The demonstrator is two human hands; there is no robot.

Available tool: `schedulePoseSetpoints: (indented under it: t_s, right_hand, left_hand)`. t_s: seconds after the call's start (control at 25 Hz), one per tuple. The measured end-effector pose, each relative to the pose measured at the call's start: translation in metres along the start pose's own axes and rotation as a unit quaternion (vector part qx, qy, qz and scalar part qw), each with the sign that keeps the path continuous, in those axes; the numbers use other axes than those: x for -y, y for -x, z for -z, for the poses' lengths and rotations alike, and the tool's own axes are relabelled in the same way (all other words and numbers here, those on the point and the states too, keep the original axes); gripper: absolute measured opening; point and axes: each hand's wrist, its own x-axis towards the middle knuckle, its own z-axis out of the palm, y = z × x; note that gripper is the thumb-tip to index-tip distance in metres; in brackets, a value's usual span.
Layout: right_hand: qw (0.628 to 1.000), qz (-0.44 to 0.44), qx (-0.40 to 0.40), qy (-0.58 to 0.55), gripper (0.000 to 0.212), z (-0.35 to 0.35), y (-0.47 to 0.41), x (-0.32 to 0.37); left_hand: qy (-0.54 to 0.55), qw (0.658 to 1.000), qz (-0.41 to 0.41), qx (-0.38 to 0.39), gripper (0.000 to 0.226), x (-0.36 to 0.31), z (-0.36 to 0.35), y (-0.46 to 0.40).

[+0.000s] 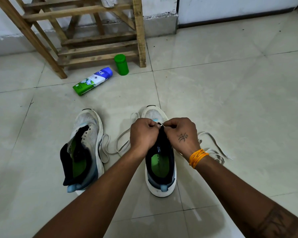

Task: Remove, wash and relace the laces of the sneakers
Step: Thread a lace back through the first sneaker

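Observation:
Two white sneakers with green insoles stand on the tiled floor. The left sneaker (86,148) has no lace in it and its dark tongue is folded out. Over the right sneaker (159,162), my left hand (143,134) and my right hand (181,134) meet at the front eyelets, fingers curled, pinching a white lace tip and the tongue's edge between them. One white lace (113,145) lies looped on the floor between the shoes; the other lace (212,148) trails to the right of the right sneaker.
A wooden rack (96,35) stands against the wall at the back left. In front of it a green-and-blue bottle (93,81) lies on its side, next to an upright green container (121,64). Pale floor tiles (230,100) spread to the right.

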Motion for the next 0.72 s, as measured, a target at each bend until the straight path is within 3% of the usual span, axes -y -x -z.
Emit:
schedulePoseSetpoints:
  t_s: [0.2, 0.44, 0.56, 0.72]
  right_hand:
    - [0.993, -0.049, 0.028, -0.106, 0.022, 0.003, 0.002, -0.004]
    - [0.963, -0.095, 0.058, -0.246, 0.021, 0.004, 0.003, -0.013]
    - [0.948, -0.111, 0.071, -0.291, 0.018, 0.002, 0.003, -0.021]
    - [0.933, -0.115, 0.099, -0.325, 0.015, -0.003, -0.006, -0.026]
  left_hand:
    - [0.078, 0.994, 0.082, 0.000, 0.014, -0.006, -0.004, -0.004]
    - [0.212, 0.958, 0.191, 0.023, 0.020, -0.012, -0.005, -0.013]
    - [0.198, 0.962, 0.184, 0.042, 0.017, -0.009, -0.003, -0.016]
    - [0.093, 0.991, 0.092, -0.009, 0.012, -0.002, -0.010, -0.006]
